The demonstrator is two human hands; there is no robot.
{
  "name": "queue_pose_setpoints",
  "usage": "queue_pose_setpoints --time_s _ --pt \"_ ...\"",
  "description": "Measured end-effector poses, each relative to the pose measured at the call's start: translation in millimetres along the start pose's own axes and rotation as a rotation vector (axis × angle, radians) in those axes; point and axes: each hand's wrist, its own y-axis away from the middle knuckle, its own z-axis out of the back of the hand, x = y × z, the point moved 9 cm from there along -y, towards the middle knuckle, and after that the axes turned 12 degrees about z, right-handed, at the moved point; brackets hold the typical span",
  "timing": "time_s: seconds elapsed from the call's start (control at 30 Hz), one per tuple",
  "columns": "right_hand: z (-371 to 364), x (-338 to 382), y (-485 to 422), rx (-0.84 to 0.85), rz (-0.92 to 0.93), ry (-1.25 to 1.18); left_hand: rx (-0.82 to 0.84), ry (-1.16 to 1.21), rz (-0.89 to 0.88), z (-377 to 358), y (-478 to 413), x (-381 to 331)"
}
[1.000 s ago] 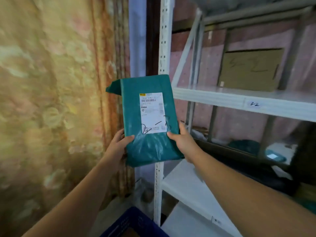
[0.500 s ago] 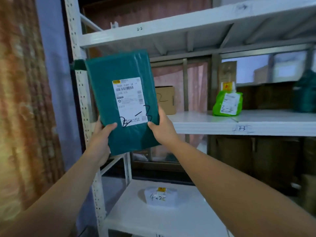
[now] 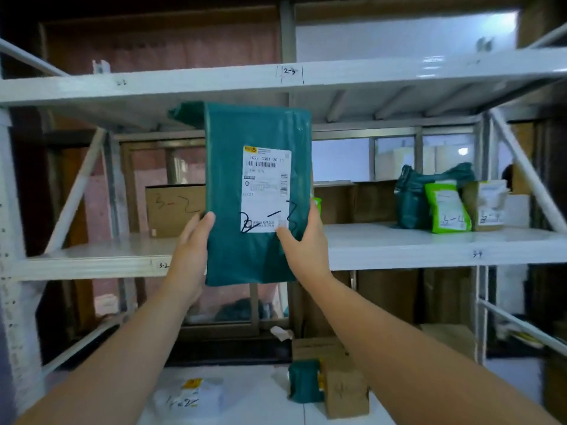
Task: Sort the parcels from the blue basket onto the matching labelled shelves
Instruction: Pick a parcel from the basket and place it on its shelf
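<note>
I hold a dark green plastic parcel upright in front of the white shelving. Its white label carries a barcode and a handwritten "2-3". My left hand grips the parcel's lower left edge, and my right hand grips its lower right edge with the thumb on the label. Above it, the upper shelf has a handwritten "2-3" mark on its front edge. The middle shelf lies behind the parcel. The blue basket is out of view.
A cardboard box marked "3-2" stands on the middle shelf at left. Green and white parcels cluster at its right. On the lower shelf lie a white parcel, a small green parcel and a brown box. Diagonal braces cross both sides.
My view has swung right and now faces the shelving squarely. The parcel, still in both hands, has turned upright and now sits centred just below the upper shelf.
</note>
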Motion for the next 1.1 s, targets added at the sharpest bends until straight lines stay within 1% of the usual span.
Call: queue_pose_setpoints --time_s 0.17,0.33,0.43,0.5,0.63,0.77,0.9,1.0,1.03,1.1 --pt "37.5 -10.3 -14.2 -0.036 0.033 0.091 0.048 0.017 0.075 -39.2 -4.6 11.4" --pt "52.8 -11.5 -13.8 -0.028 0.024 0.149 0.067 0.011 0.065 -56.6 5.7 14.1" --pt "60.3 -5.1 -14.3 -0.063 0.027 0.193 0.101 0.026 0.066 -63.2 3.3 8.7" --pt "67.4 1.8 -16.5 -0.105 0.024 0.227 0.141 0.014 0.030 -69.9 0.5 -1.1" --pt "79.8 30.1 -33.9 -0.195 0.089 0.314 0.206 -0.026 -0.147 -83.8 4.6 -39.4" --pt "80.1 65.3 -59.9 -0.247 0.176 0.403 0.184 -0.133 -0.354 -88.5 10.1 -80.8" --pt "74.5 96.4 -84.7 -0.304 0.262 0.497 0.186 -0.215 -0.486 -93.2 5.9 -114.7" --pt "66.5 110.1 -101.2 -0.347 0.282 0.550 0.182 -0.290 -0.611 -92.2 3.7 -145.3" --pt "62.8 114.6 -105.9 -0.361 0.300 0.560 0.178 -0.345 -0.683 -93.2 4.2 -154.3" --pt "55.7 125.4 -113.8 -0.396 0.365 0.590 0.124 -0.539 -0.837 -97.4 7.2 -164.8"
